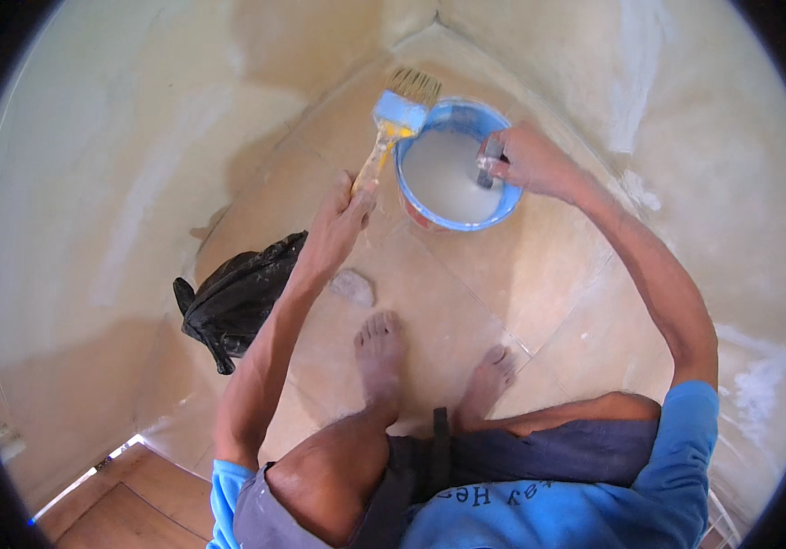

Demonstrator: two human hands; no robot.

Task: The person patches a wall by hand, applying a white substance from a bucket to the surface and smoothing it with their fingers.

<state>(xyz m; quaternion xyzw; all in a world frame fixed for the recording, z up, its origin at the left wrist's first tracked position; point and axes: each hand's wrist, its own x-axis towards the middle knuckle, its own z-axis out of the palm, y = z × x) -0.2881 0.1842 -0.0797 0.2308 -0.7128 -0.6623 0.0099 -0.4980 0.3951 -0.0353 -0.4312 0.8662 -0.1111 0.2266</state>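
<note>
My left hand (349,206) is wrapped round the handle of a wide paintbrush (400,112). The brush points up and away from me, its bristles beside the far left rim of a blue-rimmed bucket (468,227). Milky white liquid (443,174) fills part of the bucket. Over the bucket's right side, my right hand (534,163) is closed on a small dark object (485,177) whose lower end meets the liquid. Its kind cannot be made out, as my fingers cover much of it.
A black plastic bag (242,293) lies on the tiled floor (466,293) to the left. Near my left foot rests a pale grey lump (352,287). Walls with white patches meet in a corner behind the bucket. A brown wooden panel (123,508) shows at lower left.
</note>
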